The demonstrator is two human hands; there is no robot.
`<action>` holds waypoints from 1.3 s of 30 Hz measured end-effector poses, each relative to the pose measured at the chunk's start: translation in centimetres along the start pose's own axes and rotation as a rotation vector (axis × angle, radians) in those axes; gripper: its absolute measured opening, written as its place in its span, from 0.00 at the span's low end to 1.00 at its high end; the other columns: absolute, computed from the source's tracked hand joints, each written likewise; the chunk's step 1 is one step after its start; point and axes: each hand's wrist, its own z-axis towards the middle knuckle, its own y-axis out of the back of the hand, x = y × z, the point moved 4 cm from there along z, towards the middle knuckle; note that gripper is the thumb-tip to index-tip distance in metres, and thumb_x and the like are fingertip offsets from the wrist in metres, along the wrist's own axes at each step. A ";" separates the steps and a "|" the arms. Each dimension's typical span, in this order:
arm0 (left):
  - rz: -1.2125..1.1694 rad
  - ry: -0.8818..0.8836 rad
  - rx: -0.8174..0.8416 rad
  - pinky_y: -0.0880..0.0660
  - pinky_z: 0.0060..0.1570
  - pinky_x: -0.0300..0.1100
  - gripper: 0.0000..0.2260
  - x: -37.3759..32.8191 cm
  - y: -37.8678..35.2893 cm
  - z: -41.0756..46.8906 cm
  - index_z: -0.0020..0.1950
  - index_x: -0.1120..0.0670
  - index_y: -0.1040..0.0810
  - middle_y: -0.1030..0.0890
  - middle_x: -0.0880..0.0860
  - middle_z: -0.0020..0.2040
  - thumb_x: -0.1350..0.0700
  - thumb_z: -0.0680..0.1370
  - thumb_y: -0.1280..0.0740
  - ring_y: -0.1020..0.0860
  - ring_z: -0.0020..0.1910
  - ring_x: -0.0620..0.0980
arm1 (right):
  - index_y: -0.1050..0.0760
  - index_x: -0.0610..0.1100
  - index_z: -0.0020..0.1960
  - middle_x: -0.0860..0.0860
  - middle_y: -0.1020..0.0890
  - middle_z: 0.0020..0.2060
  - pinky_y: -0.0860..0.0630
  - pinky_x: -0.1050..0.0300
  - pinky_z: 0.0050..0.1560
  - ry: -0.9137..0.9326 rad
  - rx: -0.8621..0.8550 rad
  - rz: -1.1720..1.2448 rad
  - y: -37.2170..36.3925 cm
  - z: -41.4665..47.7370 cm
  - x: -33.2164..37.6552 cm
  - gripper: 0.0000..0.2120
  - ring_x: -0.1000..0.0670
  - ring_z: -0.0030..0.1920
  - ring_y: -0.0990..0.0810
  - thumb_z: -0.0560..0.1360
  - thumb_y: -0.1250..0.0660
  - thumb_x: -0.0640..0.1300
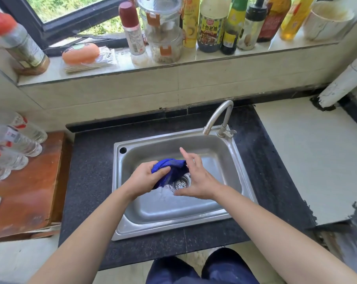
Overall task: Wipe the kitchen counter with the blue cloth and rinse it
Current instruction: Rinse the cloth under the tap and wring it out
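Observation:
Over the steel sink (220,217), my left hand (146,178) grips the bunched blue cloth (171,168), with part of the cloth hanging down toward the drain (181,182). My right hand (196,177) hovers just right of the cloth with its fingers straight and spread, the index finger pointing up; its palm side meets the cloth's right edge. The curved faucet (218,116) stands at the sink's back right corner, and no water stream shows. The dark speckled counter (87,175) surrounds the sink.
A wooden board (28,193) with several clear plastic bottles (20,144) lies left of the counter. A white surface (308,158) lies to the right. The window ledge (173,60) above holds sauce bottles, jars and an orange sponge.

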 end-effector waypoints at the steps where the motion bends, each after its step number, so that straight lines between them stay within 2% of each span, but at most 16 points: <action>1: -0.054 0.008 0.030 0.37 0.26 0.37 0.13 -0.4 -0.1 -0.2 0.51 0.60 0.21 0.25 0.54 0.32 0.50 0.81 0.33 0.33 0.28 0.47 | 0.67 0.62 0.78 0.54 0.55 0.76 0.33 0.52 0.72 0.038 -0.020 -0.021 -0.2 -0.1 0.2 0.65 0.47 0.75 0.39 0.63 0.18 0.58; 3: -0.141 0.017 0.078 0.39 0.26 0.37 0.13 -1.0 -0.5 -0.4 0.55 0.59 0.21 0.28 0.55 0.34 0.49 0.81 0.34 0.36 0.29 0.48 | 0.70 0.62 0.77 0.54 0.66 0.78 0.38 0.54 0.73 0.098 -0.062 -0.046 -0.7 -0.1 0.7 0.69 0.54 0.79 0.55 0.60 0.18 0.60; 5: -0.234 0.022 0.133 0.41 0.26 0.37 0.15 -1.8 -0.8 -0.5 0.56 0.61 0.22 0.30 0.53 0.33 0.49 0.81 0.33 0.38 0.29 0.48 | 0.70 0.60 0.78 0.51 0.67 0.79 0.39 0.54 0.74 0.175 -0.158 -0.005 -0.9 0.0 1.4 0.70 0.56 0.79 0.62 0.59 0.18 0.62; 7: -0.338 0.037 0.190 0.42 0.25 0.37 0.19 -2.3 -1.2 -0.6 0.56 0.63 0.24 0.32 0.51 0.31 0.47 0.79 0.32 0.40 0.28 0.48 | 0.64 0.54 0.80 0.45 0.59 0.80 0.39 0.56 0.75 0.254 -0.323 0.092 -0.8 0.3 1.9 0.67 0.49 0.81 0.57 0.60 0.19 0.61; 10: -0.348 0.057 0.265 0.43 0.25 0.36 0.22 -2.6 -1.5 -0.8 0.55 0.64 0.26 0.36 0.52 0.33 0.45 0.76 0.31 0.41 0.29 0.48 | 0.44 0.45 0.79 0.43 0.41 0.78 0.32 0.58 0.71 0.328 -0.497 0.128 0.1 1.0 1.7 0.45 0.46 0.78 0.40 0.69 0.24 0.45; 13: 0.015 -0.004 0.272 0.34 0.29 0.39 0.17 -2.5 -1.1 -0.4 0.50 0.55 0.24 0.27 0.49 0.33 0.43 0.75 0.27 0.32 0.30 0.47 | 0.30 0.49 0.70 0.47 0.30 0.71 0.20 0.50 0.56 0.350 -0.428 -0.055 1.2 1.6 1.2 0.35 0.46 0.67 0.25 0.65 0.28 0.31; 14: 0.180 -0.036 0.239 0.29 0.34 0.41 0.17 -2.3 -0.9 -0.1 0.50 0.52 0.25 0.23 0.47 0.36 0.41 0.73 0.26 0.27 0.32 0.46 | 0.28 0.49 0.68 0.47 0.26 0.66 0.19 0.49 0.50 0.358 -0.370 -0.170 1.4 1.8 1.1 0.34 0.45 0.62 0.23 0.64 0.27 0.33; 16: 0.501 -0.091 0.166 0.24 0.45 0.43 0.25 -1.8 -0.4 0.7 0.60 0.48 0.29 0.20 0.47 0.47 0.34 0.71 0.30 0.22 0.43 0.46 | 0.27 0.47 0.66 0.47 0.22 0.54 0.23 0.50 0.39 0.328 -0.209 -0.416 1.5 2.1 1.0 0.30 0.42 0.52 0.20 0.66 0.25 0.39; 18: 0.760 -0.163 0.146 0.24 0.53 0.48 0.32 -1.2 -0.5 1.3 0.71 0.44 0.35 0.22 0.49 0.57 0.29 0.73 0.39 0.22 0.53 0.51 | 0.26 0.47 0.62 0.47 0.20 0.50 0.28 0.51 0.39 0.231 -0.033 -0.566 1.9 2.4 0.8 0.21 0.41 0.49 0.20 0.70 0.28 0.46; 20: 0.928 -0.229 0.095 0.24 0.52 0.49 0.29 -0.8 -0.6 1.7 0.70 0.43 0.33 0.20 0.50 0.56 0.29 0.77 0.49 0.22 0.53 0.54 | 0.26 0.50 0.53 0.47 0.18 0.46 0.32 0.54 0.39 0.130 0.063 -0.589 2.5 2.6 0.6 0.12 0.40 0.47 0.20 0.71 0.31 0.51; 23: 1.019 -0.342 -0.136 0.26 0.38 0.47 0.34 -0.7 -0.6 2.5 0.55 0.49 0.24 0.17 0.50 0.45 0.31 0.77 0.63 0.20 0.43 0.56 | 0.28 0.51 0.44 0.46 0.17 0.41 0.27 0.54 0.40 0.047 0.054 -0.581 3.4 3.0 1.0 0.08 0.39 0.44 0.19 0.71 0.33 0.54; 26: 1.006 -0.498 -0.331 0.32 0.25 0.43 0.31 -0.6 -0.8 3.0 0.40 0.53 0.26 0.21 0.51 0.31 0.37 0.82 0.60 0.23 0.28 0.57 | 0.31 0.50 0.40 0.47 0.20 0.37 0.26 0.54 0.41 -0.001 0.047 -0.613 3.5 3.6 1.4 0.09 0.40 0.43 0.20 0.72 0.35 0.54; 29: 0.993 -0.553 -0.444 0.34 0.20 0.41 0.23 -0.7 -0.6 3.3 0.33 0.54 0.29 0.25 0.51 0.24 0.44 0.82 0.49 0.27 0.20 0.58 | 0.31 0.48 0.37 0.51 0.26 0.32 0.31 0.55 0.40 -0.026 0.033 -0.586 3.4 4.1 1.4 0.11 0.41 0.41 0.21 0.72 0.36 0.54; 32: 0.922 -0.524 -0.479 0.30 0.20 0.44 0.23 -0.5 -0.2 3.5 0.32 0.54 0.28 0.25 0.53 0.24 0.45 0.81 0.48 0.26 0.21 0.59 | 0.30 0.48 0.36 0.51 0.26 0.32 0.33 0.56 0.39 -0.012 0.040 -0.537 3.1 4.2 1.5 0.12 0.42 0.38 0.24 0.72 0.37 0.55; 35: 0.799 -0.449 -0.411 0.30 0.26 0.45 0.24 -0.3 -0.1 3.4 0.33 0.53 0.27 0.25 0.52 0.26 0.40 0.80 0.49 0.25 0.26 0.59 | 0.32 0.49 0.37 0.48 0.19 0.36 0.33 0.54 0.38 0.072 0.022 -0.474 3.3 4.2 0.8 0.12 0.41 0.40 0.22 0.70 0.38 0.57; 39: 0.530 -0.190 -0.195 0.26 0.39 0.44 0.15 0.4 -0.4 3.1 0.46 0.46 0.23 0.19 0.44 0.37 0.36 0.79 0.40 0.22 0.38 0.46 | 0.31 0.52 0.46 0.50 0.21 0.41 0.26 0.49 0.43 0.119 -0.016 -0.385 4.1 3.1 -1.0 0.12 0.42 0.45 0.21 0.71 0.29 0.55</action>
